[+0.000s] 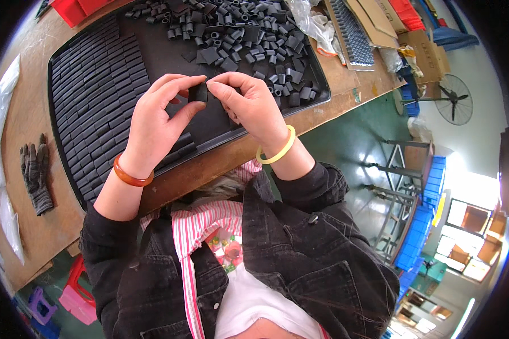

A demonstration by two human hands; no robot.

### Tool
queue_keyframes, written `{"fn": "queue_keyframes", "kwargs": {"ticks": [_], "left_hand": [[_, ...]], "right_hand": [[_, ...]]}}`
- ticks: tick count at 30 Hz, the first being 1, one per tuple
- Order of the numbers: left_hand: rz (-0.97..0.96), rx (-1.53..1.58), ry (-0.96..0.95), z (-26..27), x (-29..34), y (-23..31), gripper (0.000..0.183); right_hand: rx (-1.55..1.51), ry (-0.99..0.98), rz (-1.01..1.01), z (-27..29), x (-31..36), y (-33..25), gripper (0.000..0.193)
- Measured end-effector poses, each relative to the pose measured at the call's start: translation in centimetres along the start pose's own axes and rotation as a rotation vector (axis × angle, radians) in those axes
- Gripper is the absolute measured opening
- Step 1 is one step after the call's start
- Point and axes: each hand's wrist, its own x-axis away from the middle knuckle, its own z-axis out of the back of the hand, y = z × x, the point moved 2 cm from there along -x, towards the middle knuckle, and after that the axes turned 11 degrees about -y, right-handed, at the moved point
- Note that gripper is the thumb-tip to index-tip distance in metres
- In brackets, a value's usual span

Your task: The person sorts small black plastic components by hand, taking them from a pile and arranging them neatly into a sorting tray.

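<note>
Head view: left fingers (189,114) pinch black piece (198,92), long axis roughly fore-aft; right fingers (225,95) nearly together, hold unclear.

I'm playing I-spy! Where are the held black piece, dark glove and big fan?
Held black piece (198,92), head view: visible side.
Dark glove (36,176), head view: below the fingers.
Big fan (453,97), head view: central hub.

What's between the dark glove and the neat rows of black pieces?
The head view shows a strip of wooden tabletop, then the rim of the black tray holding those rows.
</note>
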Motion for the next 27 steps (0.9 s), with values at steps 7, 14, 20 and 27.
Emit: {"fn": "queue_keyframes", "kwargs": {"ticks": [7, 14, 20, 27], "left_hand": [[0.002, 0.016, -0.005, 0.0, 0.0, 0.1, 0.039], [-0.009, 0.012, -0.019, -0.2, 0.0, -0.1, 0.039], [-0.088, -0.061, -0.01, -0.1, 0.1, -0.2, 0.035], [-0.117, -0.096, 0.03, -0.1, 0.1, 0.0, 0.034]], "right_hand": [[0.039, 0.01, 0.009, -0.1, 0.0, -0.3, 0.019], [0.098, 0.014, 0.003, 0.0, 0.0, -0.4, 0.017], [0.323, 0.007, 0.042, 0.2, -0.1, 0.0, 0.018], [0.236, -0.044, 0.075, 0.1, -0.2, 0.5, 0.018]]}}
